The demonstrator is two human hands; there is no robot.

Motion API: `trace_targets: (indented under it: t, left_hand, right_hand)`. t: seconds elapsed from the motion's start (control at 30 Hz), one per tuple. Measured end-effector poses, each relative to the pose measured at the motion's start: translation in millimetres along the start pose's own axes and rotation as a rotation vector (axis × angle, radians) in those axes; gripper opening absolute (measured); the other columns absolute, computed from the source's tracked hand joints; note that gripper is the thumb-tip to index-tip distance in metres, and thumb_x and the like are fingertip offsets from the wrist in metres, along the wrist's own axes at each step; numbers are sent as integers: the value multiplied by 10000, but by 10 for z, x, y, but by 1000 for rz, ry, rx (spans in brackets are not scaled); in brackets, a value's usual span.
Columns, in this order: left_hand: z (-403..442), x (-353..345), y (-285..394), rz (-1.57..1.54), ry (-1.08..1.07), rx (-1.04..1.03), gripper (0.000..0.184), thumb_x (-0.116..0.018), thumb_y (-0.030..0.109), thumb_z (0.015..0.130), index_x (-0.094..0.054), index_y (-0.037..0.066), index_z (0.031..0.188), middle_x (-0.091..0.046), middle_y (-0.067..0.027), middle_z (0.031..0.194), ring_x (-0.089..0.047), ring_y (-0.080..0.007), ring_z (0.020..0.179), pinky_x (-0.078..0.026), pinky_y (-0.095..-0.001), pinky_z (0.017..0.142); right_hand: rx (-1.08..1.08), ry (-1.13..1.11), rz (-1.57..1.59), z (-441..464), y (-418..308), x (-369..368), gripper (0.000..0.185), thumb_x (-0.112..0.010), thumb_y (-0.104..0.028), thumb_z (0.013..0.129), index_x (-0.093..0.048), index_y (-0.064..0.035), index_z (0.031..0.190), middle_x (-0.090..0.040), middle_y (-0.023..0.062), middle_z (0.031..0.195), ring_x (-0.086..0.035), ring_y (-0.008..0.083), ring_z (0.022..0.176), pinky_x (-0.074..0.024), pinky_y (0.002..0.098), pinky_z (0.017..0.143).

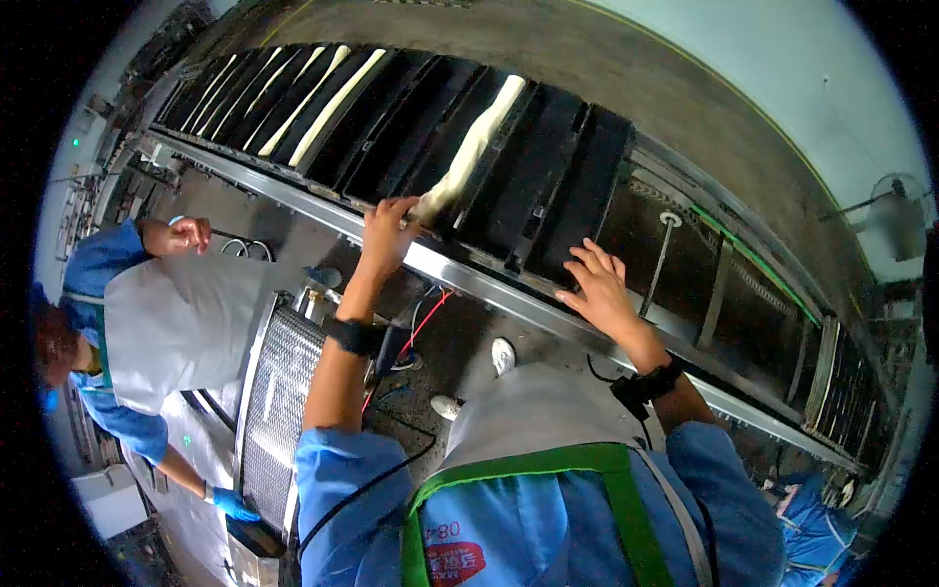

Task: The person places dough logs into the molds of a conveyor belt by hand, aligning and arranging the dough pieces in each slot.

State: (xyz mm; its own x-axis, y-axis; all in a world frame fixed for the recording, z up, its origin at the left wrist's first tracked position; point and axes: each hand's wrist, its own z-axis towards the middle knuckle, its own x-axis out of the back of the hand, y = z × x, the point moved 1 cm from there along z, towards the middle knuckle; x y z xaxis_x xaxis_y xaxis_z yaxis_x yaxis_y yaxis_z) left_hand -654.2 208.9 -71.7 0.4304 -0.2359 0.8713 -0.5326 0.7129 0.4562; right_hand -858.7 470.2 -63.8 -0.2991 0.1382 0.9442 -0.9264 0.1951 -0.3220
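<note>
A long pale dough strip [476, 142] lies in a black tray channel and runs down to the near edge. My left hand [388, 235] is at its near end, fingers bent and closed around the tip, though the exact contact is blurred. My right hand [601, 286] is at the near edge of the last black channels [572, 196] on the right, its fingers spread and nothing held. Between the two hands runs the metal rail [465, 269] along the front of the trays.
More dough strips [337, 108] lie in the channels further left. To the right, the conveyor frame [719, 284] carries chains and bars. At left, a co-worker in a grey apron [186, 313] stands beside a mesh belt [284, 391]. Another blue-clothed person [817, 528] is at lower right.
</note>
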Motion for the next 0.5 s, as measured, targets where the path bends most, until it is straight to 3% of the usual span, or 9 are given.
trace_targets:
  t: [0.23,0.3,0.4,0.43,0.5]
  left_hand:
    - [-1298,193,96,-251,58,231,315,-507,147,724,-508,79,1031,-489,-124,1008,-448,-261,924,-337,-340,808]
    - [-1729,221,146,-616,71,540,314,-496,137,728,-512,59,1031,-492,-116,1006,-474,-232,899,-382,-309,757]
    - [-2419,191,-16,-499,204,586,326,-501,131,720,-515,33,1031,-500,-118,1009,-487,-215,926,-396,-289,758]
    - [-2535,350,187,-456,191,742,321,-506,141,728,-515,26,1027,-500,-121,1027,-490,-208,927,-395,-290,765]
    - [-2999,203,-14,-291,303,711,333,-507,151,737,-501,19,1042,-501,-124,1027,-488,-216,925,-396,-295,767]
  right_hand:
    - [165,101,70,-58,0,-179,293,-591,-227,680,-535,-55,911,-458,63,1057,-305,226,1132,-269,418,853]
    - [122,103,64,-54,-5,-231,252,-584,-219,683,-538,-59,872,-475,57,1022,-327,226,1115,-282,417,834]
    - [164,115,92,-17,24,-264,248,-589,-200,668,-537,-50,858,-489,58,1006,-356,229,1092,-299,415,822]
    - [175,113,98,47,12,-277,251,-594,-190,658,-538,-51,860,-498,58,998,-378,234,1074,-307,411,820]
    - [238,116,146,189,84,-326,231,-608,-167,633,-556,-62,833,-532,62,951,-426,241,1027,-333,394,823]
